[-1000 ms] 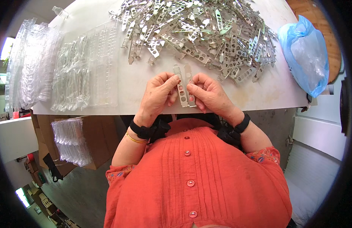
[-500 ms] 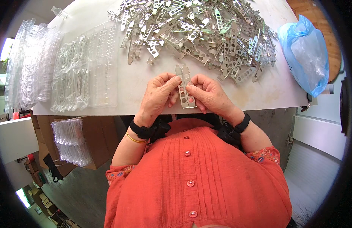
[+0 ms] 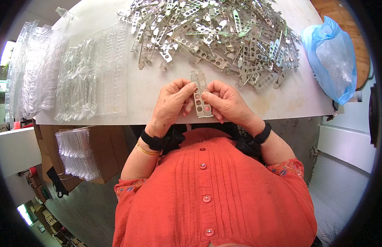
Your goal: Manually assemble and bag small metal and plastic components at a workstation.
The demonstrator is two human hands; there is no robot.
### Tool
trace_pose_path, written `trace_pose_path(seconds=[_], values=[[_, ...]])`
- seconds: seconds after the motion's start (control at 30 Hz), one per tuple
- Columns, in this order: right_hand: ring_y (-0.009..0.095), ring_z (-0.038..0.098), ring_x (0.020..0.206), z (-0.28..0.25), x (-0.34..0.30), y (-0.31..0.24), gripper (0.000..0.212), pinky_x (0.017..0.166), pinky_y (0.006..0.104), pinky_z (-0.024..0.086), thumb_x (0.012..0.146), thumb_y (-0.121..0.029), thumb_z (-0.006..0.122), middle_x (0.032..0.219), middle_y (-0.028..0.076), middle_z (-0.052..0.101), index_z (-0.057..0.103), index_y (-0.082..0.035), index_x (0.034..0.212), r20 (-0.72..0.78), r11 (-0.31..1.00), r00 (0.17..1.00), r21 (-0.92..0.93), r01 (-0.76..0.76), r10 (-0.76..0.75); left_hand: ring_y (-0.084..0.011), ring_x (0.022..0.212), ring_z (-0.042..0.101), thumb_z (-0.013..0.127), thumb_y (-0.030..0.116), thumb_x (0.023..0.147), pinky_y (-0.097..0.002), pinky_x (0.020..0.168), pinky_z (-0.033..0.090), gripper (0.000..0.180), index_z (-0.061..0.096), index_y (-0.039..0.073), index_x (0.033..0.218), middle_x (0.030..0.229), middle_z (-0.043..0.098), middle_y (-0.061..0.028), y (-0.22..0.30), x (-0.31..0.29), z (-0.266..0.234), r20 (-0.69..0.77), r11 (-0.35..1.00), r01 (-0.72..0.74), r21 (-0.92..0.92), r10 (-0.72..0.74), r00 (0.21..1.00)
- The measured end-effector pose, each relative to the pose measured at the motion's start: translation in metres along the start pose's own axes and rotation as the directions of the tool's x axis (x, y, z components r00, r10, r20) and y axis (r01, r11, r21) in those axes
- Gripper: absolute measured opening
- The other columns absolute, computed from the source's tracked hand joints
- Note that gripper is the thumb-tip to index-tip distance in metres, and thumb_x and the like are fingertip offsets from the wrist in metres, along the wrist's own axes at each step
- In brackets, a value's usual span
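Observation:
Two slim metal brackets [image 3: 199, 103] with round holes stand side by side between my hands, just above the table's front edge. My left hand [image 3: 173, 101] pinches the left one between thumb and fingers near its middle. The right-hand bracket is gripped the same way by my right hand [image 3: 227, 101], with some fingers curled behind it. Beyond my hands lies a large heap of loose metal brackets [image 3: 215, 41], tangled in all directions.
Left on the white table [image 3: 158, 115] lies a clear plastic tray [image 3: 112, 74] with bagged brackets [image 3: 77, 78], beside stacked clear trays [image 3: 38, 70]. A blue plastic bag [image 3: 331, 57] sits at the right edge. Below the left edge, a cardboard box [image 3: 108, 152] holds bagged pieces [image 3: 77, 154].

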State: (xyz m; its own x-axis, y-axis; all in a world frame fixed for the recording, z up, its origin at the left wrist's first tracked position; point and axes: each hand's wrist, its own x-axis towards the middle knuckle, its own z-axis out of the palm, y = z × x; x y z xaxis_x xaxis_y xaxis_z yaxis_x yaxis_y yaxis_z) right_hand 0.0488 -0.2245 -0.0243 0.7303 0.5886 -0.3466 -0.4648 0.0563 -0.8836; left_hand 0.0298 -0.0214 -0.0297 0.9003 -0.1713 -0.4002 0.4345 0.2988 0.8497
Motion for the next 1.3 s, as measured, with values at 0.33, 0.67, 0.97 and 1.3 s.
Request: trace_pose_path(seconds=[0.33, 0.67, 0.97, 1.3], values=[[0.004, 0.048, 0.041, 0.0002, -0.0002, -0.0003, 0.02, 0.035, 0.0199, 0.036, 0.102, -0.024, 0.058, 0.071, 0.0, 0.061, 0.053, -0.005, 0.1, -0.007, 1.0, 1.0, -0.011, -0.005, 0.005, -0.0062, 0.045, 0.05, 0.062, 0.022, 0.101, -0.0206, 0.038, 0.037, 0.02, 0.062, 0.002, 0.098, 0.073, 0.063, -0.0025, -0.001, 0.0003, -0.0002, 0.012, 1.0, -0.001, -0.021, 0.001, 1.0], [0.004, 0.049, 0.042, -0.0005, -0.0004, -0.0001, 0.021, 0.035, 0.0199, 0.037, 0.102, -0.025, 0.058, 0.07, 0.0, 0.061, 0.053, -0.004, 0.101, -0.008, 1.0, 1.0, -0.027, 0.002, -0.002, -0.0064, 0.045, 0.05, 0.061, 0.022, 0.101, -0.0205, 0.038, 0.037, 0.021, 0.062, 0.001, 0.098, 0.074, 0.064, -0.0031, -0.0017, 0.0001, 0.0, 0.003, 1.0, -0.004, -0.018, 0.004, 1.0], [0.004, 0.049, 0.042, -0.0006, 0.0, 0.0011, 0.02, 0.035, 0.02, 0.037, 0.102, -0.024, 0.058, 0.07, 0.0, 0.061, 0.053, -0.005, 0.1, -0.002, 1.0, 1.0, -0.029, 0.002, -0.002, -0.0062, 0.045, 0.051, 0.06, 0.022, 0.102, -0.02, 0.038, 0.037, 0.02, 0.062, 0.002, 0.099, 0.075, 0.064, -0.0028, -0.0039, 0.0009, -0.0014, 0.018, 0.999, -0.014, -0.029, 0.014, 1.0], [0.004, 0.049, 0.042, -0.0003, -0.0006, -0.0002, 0.019, 0.035, 0.0198, 0.036, 0.102, -0.023, 0.058, 0.07, 0.0, 0.061, 0.053, -0.005, 0.1, 0.0, 1.0, 1.0, -0.026, -0.007, 0.007, -0.0058, 0.045, 0.051, 0.06, 0.021, 0.102, -0.0196, 0.038, 0.037, 0.02, 0.062, 0.002, 0.098, 0.073, 0.064, -0.0024, -0.0041, 0.0014, -0.0015, 0.024, 0.999, -0.013, -0.031, 0.014, 1.0]])
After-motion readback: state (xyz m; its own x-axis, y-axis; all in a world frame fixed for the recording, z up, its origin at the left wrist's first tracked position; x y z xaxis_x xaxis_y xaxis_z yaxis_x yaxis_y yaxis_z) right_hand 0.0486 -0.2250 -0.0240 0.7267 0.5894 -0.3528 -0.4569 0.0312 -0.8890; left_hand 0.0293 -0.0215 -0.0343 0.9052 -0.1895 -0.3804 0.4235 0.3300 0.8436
